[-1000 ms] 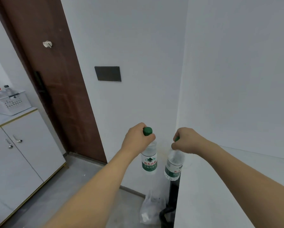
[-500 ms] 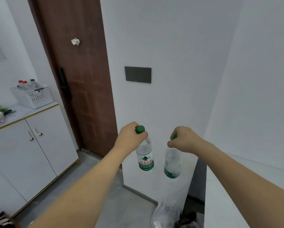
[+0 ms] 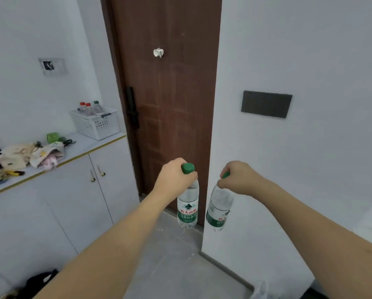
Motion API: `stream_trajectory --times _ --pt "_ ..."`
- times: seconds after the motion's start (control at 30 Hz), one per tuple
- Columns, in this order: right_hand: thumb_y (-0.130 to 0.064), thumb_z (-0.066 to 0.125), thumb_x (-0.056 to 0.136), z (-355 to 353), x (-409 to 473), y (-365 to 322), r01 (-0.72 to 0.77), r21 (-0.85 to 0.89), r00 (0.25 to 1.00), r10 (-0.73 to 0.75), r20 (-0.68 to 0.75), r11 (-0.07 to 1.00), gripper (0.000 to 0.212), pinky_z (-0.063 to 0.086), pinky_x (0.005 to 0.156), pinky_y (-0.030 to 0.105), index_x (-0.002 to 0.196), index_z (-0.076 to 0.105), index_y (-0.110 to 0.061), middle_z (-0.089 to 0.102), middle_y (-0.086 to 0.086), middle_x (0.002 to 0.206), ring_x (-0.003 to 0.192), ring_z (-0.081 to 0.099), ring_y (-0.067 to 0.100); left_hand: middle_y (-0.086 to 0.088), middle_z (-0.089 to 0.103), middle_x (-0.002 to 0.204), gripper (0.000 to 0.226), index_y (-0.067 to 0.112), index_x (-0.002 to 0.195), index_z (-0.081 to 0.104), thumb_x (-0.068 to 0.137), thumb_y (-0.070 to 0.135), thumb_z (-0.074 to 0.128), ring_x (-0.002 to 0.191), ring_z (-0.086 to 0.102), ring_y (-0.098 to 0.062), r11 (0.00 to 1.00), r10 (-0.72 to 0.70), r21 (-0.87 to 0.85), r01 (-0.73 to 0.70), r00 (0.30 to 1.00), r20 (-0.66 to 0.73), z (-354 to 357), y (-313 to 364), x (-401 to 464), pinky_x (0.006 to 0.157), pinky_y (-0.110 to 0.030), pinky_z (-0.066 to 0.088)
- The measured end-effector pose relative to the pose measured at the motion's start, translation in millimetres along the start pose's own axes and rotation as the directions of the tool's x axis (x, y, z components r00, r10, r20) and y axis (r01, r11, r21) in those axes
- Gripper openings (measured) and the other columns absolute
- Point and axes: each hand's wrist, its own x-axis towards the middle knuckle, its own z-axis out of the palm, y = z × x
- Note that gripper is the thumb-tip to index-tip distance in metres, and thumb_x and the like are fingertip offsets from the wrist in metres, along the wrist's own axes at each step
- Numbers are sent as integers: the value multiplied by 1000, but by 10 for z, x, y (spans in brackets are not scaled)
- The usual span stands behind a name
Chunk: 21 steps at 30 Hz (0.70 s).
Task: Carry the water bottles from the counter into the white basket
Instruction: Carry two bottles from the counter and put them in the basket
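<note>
My view has swung left over the last second: the brown door [image 3: 167, 100] now fills the upper middle of the frame, and the white basket [image 3: 95, 123], which sat at the far left edge before, has come in to the middle left, standing on the cabinet's surface [image 3: 90, 145] right beside the door frame. I read that as me turning toward the drop-off with both bottles in hand.

My left hand [image 3: 173, 180] has its fingers curled round the neck of the left bottle [image 3: 188, 207], just under the green cap, which pokes out above my grip. My right hand [image 3: 238, 179] pinches the right bottle [image 3: 219, 209] at its cap, with only a sliver of green showing. Both bottles hang in the air at the lower middle of the frame, near each other but apart; the right 1 tilts slightly, the left 1 hangs nearly straight.

The basket already holds 3 bottles [image 3: 89, 107], 2 with red caps and 1 with green. It lies well apart from my hands, up and to the left. A heap of cloth bags [image 3: 31, 155] lies on the same surface further left, clear of the basket. I judge the carry to be partway done, with the walk over and the lowering into the basket left.
</note>
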Motion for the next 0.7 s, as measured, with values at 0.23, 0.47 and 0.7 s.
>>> stream_trajectory --times 0.23,0.47,0.7 --pt "-20 70 67 545 909 -784 182 50 972 -188 142 982 13 55 57 34 75 68 -9 68 7 72 62 64 16 3 66 72 14 26 81 60 76 34 70 69 66 -15 993 -120 -2 121 984 -132 -755 -669 453 67 -41 59" --pt "-20 68 67 810 1855 -1651 303 89 933 -315 174 949 9 54 55 31 75 67 -15 67 -1 74 66 64 14 -2 68 75 16 21 83 62 75 32 70 56 69 -8 981 -192 -65 182 952 -238 -1501 -1271 1070 65 -45 62" --pt "-21 69 71 1233 2999 -2505 346 132 922 -363 138 929 12 45 50 24 79 65 -13 64 -3 77 63 58 10 -1 69 78 21 25 85 63 73 38 73 70 68 -19 979 -200 -28 200 937 -286 -2155 -2085 2091 67 -48 60"
